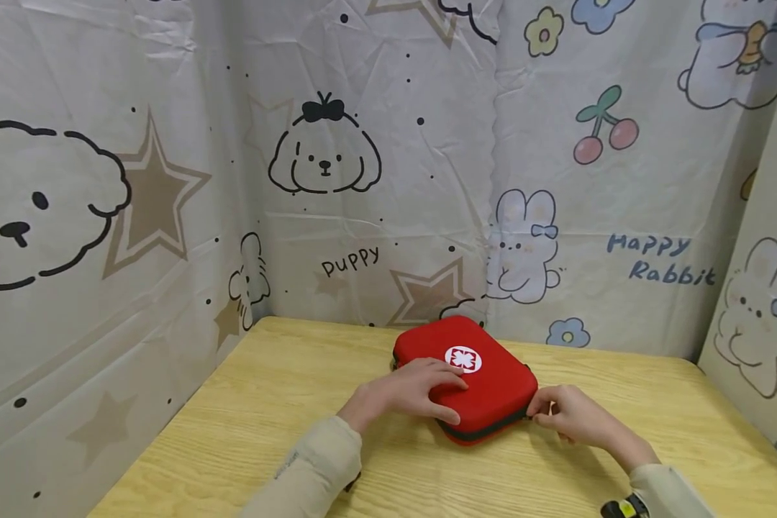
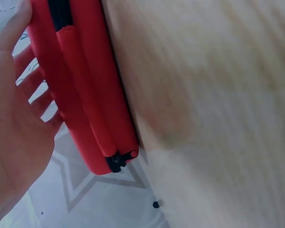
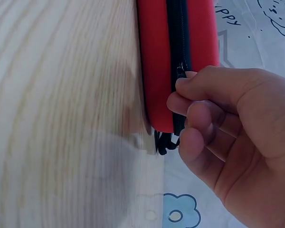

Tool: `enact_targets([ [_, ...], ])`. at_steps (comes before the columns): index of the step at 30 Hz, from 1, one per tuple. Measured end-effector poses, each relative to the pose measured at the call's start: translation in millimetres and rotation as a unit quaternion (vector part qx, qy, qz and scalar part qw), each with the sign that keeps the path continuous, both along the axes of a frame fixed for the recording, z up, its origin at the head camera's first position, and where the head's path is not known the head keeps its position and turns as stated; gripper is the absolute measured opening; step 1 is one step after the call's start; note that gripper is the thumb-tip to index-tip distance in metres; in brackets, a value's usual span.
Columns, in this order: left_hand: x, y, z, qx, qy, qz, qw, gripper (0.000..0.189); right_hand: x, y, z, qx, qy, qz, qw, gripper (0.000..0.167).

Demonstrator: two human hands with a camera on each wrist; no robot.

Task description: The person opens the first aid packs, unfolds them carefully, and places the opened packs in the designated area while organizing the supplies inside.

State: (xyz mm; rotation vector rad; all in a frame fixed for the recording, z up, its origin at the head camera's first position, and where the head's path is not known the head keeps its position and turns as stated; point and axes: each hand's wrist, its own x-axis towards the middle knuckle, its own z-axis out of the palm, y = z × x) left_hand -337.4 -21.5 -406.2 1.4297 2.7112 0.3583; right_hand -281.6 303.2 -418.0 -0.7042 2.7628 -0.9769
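On the wooden table (image 1: 285, 403), centre, lies the red first-aid case (image 1: 485, 381); left hand (image 1: 408, 392) presses flat on its lid, fingers straight; right hand (image 1: 573, 416) pinches the zipper pull (image 3: 181, 76) at the right corner; draw steadily along the track, keeping the lid braced.

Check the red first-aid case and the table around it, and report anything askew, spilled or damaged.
Nothing stands out. The red first-aid case lies flat on the wooden table, set at an angle to its edge, shell intact. The left hand rests on its lid; the right hand pinches the zipper pull at its corner. No spills.
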Motion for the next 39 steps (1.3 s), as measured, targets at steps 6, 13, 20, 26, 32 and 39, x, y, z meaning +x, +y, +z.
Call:
enact_targets([
  [6, 2.2, 5.9, -4.9, 0.005, 0.033, 0.015, 0.9993, 0.061, 0.2, 2, 3.6, 0.006, 0.016, 0.003, 0.9999, 0.007],
  [13, 6.5, 9.4, -8.2, 0.015, 0.051, 0.034, 0.9980, 0.059, -0.4, 1, 3.3, 0.000, 0.003, 0.013, 0.9999, 0.008],
  [20, 9.2, 15.9, -10.9, 0.020, 0.061, 0.047, 0.9969, 0.061, 3.7, -5, 1.2, -0.019, -0.014, 0.030, 0.9993, 0.006],
  [26, 11.8, 19.1, -11.0, 0.020, 0.058, 0.067, 0.9959, 0.061, 5.7, -14, 1.5, -0.023, -0.028, 0.040, 0.9985, 0.006],
  [32, 14.3, 22.2, -10.2, 0.015, 0.052, 0.082, 0.9951, 0.060, 9.4, -18, 2.7, -0.022, -0.030, 0.042, 0.9984, 0.006],
  [39, 16.0, 32.2, -12.5, 0.000, 0.074, 0.108, 0.9914, 0.062, 11.9, -24, -0.8, -0.026, -0.031, 0.048, 0.9980, 0.005],
])
